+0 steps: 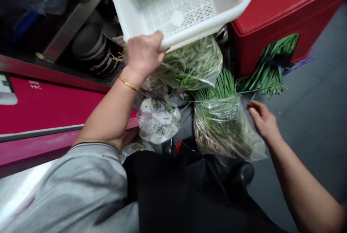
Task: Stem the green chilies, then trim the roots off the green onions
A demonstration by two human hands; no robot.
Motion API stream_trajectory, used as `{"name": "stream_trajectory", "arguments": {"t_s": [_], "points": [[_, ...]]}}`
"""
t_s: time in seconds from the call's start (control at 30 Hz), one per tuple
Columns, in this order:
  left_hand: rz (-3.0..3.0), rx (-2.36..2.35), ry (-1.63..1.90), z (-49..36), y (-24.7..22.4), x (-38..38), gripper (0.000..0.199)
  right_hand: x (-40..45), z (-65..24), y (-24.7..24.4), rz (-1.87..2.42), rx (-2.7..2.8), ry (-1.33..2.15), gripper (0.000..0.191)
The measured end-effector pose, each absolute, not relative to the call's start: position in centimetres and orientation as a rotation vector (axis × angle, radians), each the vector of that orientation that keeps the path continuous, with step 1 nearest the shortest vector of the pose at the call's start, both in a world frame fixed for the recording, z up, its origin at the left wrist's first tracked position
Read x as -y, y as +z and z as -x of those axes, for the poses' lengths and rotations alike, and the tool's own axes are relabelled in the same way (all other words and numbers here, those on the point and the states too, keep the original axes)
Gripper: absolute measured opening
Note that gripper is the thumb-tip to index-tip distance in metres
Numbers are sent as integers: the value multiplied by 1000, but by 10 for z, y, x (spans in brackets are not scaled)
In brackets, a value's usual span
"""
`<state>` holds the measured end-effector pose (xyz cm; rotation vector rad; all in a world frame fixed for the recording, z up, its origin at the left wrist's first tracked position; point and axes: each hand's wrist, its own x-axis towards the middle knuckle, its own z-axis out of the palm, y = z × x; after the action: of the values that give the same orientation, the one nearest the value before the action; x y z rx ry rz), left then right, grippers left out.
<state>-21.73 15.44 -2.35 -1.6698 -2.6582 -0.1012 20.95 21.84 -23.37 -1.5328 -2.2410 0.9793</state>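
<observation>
My left hand [145, 56] grips the near left rim of a white plastic basket [208, 27] with perforated walls, which is tilted and shows no contents. A clear bag of green bean pods [192, 63] lies beneath the basket. My right hand [261, 119] is held in the air with nothing in it, fingers slightly curled and the thumb apart. Close to its left, a clear bag of green stalks with pale roots [225, 124] stands on the floor. White mesh-wrapped produce [158, 119] sits between the bags and my left forearm.
A red plastic stool [279, 9] with a yellow-rimmed hole stands at the right; long green stalks [271, 74] poke out from under it. Dark stacked bowls [89, 45] fill a shelf at left, above a magenta box [54, 106]. Grey tiled floor [314, 110] runs along the right.
</observation>
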Motion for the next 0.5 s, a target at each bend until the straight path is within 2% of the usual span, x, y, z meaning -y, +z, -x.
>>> {"name": "stream_trajectory", "arguments": {"t_s": [0.13, 0.23, 0.3, 0.37, 0.5], "points": [[1354, 2605, -132, 247, 17, -117, 54, -205, -191, -220, 1369, 2459, 1150, 50], [1157, 2536, -67, 267, 55, -95, 47, -196, -193, -234, 1307, 2474, 1192, 47], [1115, 2527, -67, 276, 63, -95, 48, -193, -195, -246, 1319, 2480, 1203, 46], [1168, 2584, -61, 284, 51, -108, 46, -189, -198, -255, 1358, 2534, 1195, 44], [1434, 2701, 136, 289, -9, -141, 43, -180, -210, -259, 1442, 2615, 1155, 38]]}}
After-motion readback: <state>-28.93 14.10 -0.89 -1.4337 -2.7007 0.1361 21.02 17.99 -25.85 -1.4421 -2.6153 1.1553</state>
